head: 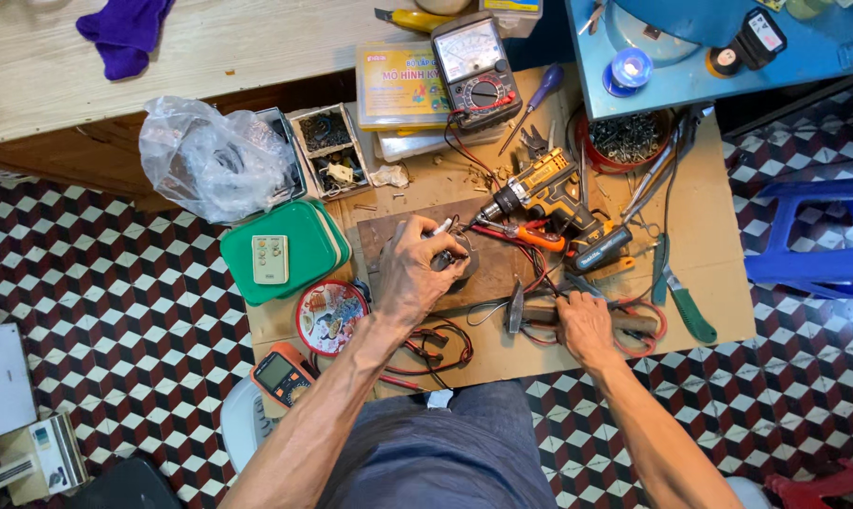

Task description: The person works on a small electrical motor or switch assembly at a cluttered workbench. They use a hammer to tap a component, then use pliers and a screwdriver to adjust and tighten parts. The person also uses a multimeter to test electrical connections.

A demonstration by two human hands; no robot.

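Observation:
My left hand [415, 269] grips a small dark round part [457, 258] on a wooden board [502, 269], with a white-tipped probe or pen [440, 227] between its fingers. My right hand [585, 326] rests on a wooden hammer handle [634, 322], with the hammer's metal head [516, 313] to its left. A yellow and black cordless drill [549, 193] lies just beyond the board. Orange-handled pliers [535, 236] sit beside the drill. Red and black wires [436, 347] loop near my left wrist.
An analogue multimeter [475, 68] stands at the back. A digital orange meter [280, 374] lies front left, near a round tin [330, 316] and a green box [280, 250] with a white remote. A screw bowl [626, 139], green-handled saw [688, 306], plastic bag [210, 155] and blue stool [813, 236] surround the cardboard.

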